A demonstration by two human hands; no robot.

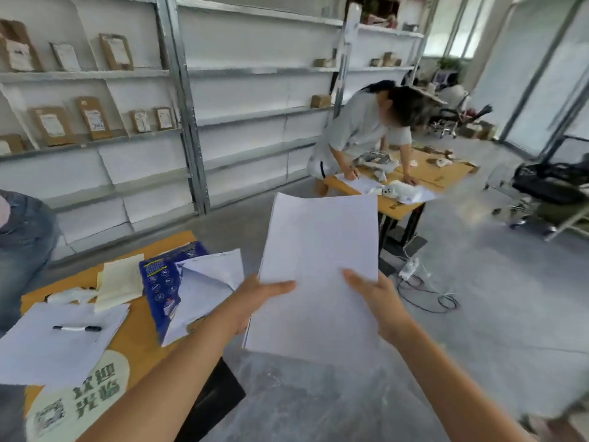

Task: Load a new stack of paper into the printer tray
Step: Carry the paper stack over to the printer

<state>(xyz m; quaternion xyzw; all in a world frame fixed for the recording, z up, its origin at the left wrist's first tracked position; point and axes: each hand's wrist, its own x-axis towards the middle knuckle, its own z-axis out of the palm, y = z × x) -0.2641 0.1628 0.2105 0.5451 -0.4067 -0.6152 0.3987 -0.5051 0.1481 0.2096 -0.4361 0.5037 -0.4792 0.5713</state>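
A stack of white paper (318, 250) hangs in the air in front of me, tilted away, over the grey floor. My left hand (255, 298) grips its left edge with the thumb on top. My right hand (379, 298) holds the right edge, thumb lying on the sheets. On the orange table to my left lies the torn-open blue paper wrapper (159, 279) with its white inner flap (207, 282) folded out. No printer or tray is in view.
The orange table (140, 339) at left carries loose white sheets (57, 342) with a black marker (77, 328). A person in jeans (22, 244) stands at far left. Another person (363, 129) bends over a second table (414, 183) ahead. Cables (427, 291) lie on the floor.
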